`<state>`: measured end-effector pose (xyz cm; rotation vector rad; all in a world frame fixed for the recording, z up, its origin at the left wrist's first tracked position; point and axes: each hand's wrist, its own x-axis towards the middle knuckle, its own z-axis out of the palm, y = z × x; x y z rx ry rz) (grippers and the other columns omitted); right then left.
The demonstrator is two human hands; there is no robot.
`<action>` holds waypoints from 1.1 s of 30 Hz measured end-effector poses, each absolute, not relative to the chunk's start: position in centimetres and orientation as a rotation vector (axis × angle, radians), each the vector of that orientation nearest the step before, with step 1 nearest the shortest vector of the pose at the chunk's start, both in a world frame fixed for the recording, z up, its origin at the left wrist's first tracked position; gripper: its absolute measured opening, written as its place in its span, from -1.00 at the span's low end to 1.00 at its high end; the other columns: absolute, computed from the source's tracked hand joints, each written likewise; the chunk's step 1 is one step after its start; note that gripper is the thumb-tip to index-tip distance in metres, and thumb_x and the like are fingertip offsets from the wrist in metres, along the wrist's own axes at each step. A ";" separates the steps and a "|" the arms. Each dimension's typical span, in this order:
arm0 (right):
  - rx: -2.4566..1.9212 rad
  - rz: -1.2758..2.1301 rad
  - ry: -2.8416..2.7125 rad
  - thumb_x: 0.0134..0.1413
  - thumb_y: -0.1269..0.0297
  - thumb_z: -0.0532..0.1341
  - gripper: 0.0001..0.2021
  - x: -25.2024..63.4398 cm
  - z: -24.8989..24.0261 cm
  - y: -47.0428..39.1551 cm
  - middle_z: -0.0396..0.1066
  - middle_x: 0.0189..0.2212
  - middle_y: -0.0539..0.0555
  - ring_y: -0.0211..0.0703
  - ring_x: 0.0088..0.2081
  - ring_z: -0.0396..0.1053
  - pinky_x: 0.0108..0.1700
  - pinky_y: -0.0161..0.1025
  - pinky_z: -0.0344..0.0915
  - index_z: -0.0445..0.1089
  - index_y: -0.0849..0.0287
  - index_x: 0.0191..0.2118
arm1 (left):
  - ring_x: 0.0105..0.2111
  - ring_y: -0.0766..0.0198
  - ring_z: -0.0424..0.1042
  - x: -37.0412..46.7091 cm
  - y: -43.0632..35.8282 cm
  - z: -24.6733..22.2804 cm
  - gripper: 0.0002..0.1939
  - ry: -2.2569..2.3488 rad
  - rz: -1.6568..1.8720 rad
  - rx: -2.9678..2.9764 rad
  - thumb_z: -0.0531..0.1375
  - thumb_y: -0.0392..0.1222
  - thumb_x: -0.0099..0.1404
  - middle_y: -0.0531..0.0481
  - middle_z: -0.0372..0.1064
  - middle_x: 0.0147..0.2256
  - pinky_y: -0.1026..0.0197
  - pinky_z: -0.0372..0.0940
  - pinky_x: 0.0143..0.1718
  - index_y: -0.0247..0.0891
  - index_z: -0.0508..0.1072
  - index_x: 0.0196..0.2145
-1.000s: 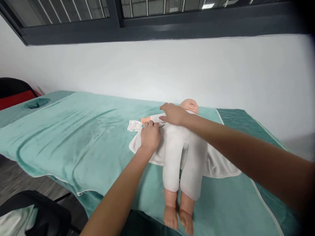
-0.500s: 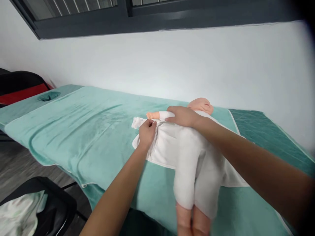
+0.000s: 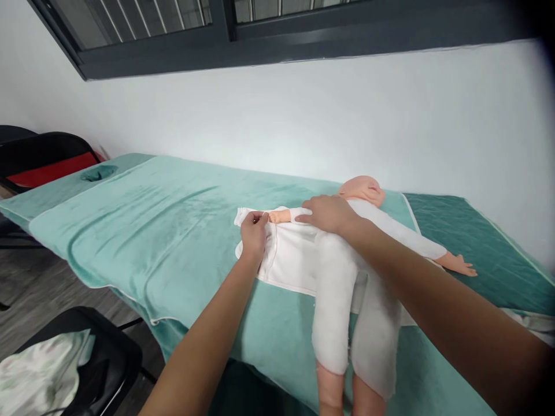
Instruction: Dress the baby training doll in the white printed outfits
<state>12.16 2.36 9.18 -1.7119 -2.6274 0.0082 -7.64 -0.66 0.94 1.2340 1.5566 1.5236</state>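
Note:
A baby doll (image 3: 332, 294) with a white cloth body lies on its back, its head pointing away from me. Beneath it a white baby garment (image 3: 290, 260) is spread out, one sleeve (image 3: 243, 215) stretching to the left. My left hand (image 3: 254, 237) pinches the sleeve cloth right beside the doll's small hand (image 3: 278, 216). Wrapped over the doll's upper arm near the shoulder is my right hand (image 3: 332, 214), its fingers on the white arm. The doll's other arm (image 3: 455, 263) reaches out to the right. My right forearm covers part of the torso.
A teal cover (image 3: 143, 231) lies over the long table against the white wall. Patterned cloth (image 3: 39, 370) rests on a black chair (image 3: 117, 352) at lower left. Another chair (image 3: 52, 156), black and red, stands at the table's far left end. Above is a dark-framed window (image 3: 225, 40).
The doll's held arm has come down onto the sleeve, its hand now close against my left fingers. The doll's other arm now shows at the right. My view has shifted slightly.

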 end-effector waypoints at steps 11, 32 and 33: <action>-1.747 -0.149 -2.584 0.30 -0.04 0.02 -0.59 10.4 7.9 2.5 0.51 -0.14 0.27 0.16 -0.11 0.44 -0.09 0.01 0.23 0.44 0.13 -0.06 | -0.24 0.22 0.39 -6.0 -1.9 1.4 -0.85 1.491 1.263 2.085 0.11 -0.14 0.37 -0.01 0.42 -0.30 0.18 0.24 -0.16 -0.18 0.46 -0.29; -2.039 -0.099 -1.362 0.30 0.09 0.02 -0.62 25.7 2.7 -7.0 0.50 -0.40 0.13 -0.09 -0.38 0.32 -0.33 -0.20 0.03 0.53 0.10 -0.06 | -0.01 -0.07 0.31 -6.0 -1.5 1.1 -0.80 2.386 0.903 2.012 0.08 -0.17 0.38 -0.16 0.38 -0.05 -0.07 0.25 -0.05 -0.20 0.43 -0.10; -2.034 -0.101 -1.375 0.31 0.07 0.01 -0.60 25.6 2.5 -7.0 0.51 -0.39 0.14 -0.07 -0.38 0.33 -0.33 -0.20 0.04 0.53 0.09 -0.03 | -0.02 -0.06 0.31 -6.1 -1.4 1.0 -0.82 2.367 0.898 2.043 0.06 -0.22 0.38 -0.16 0.39 -0.09 -0.05 0.26 -0.06 -0.21 0.44 -0.15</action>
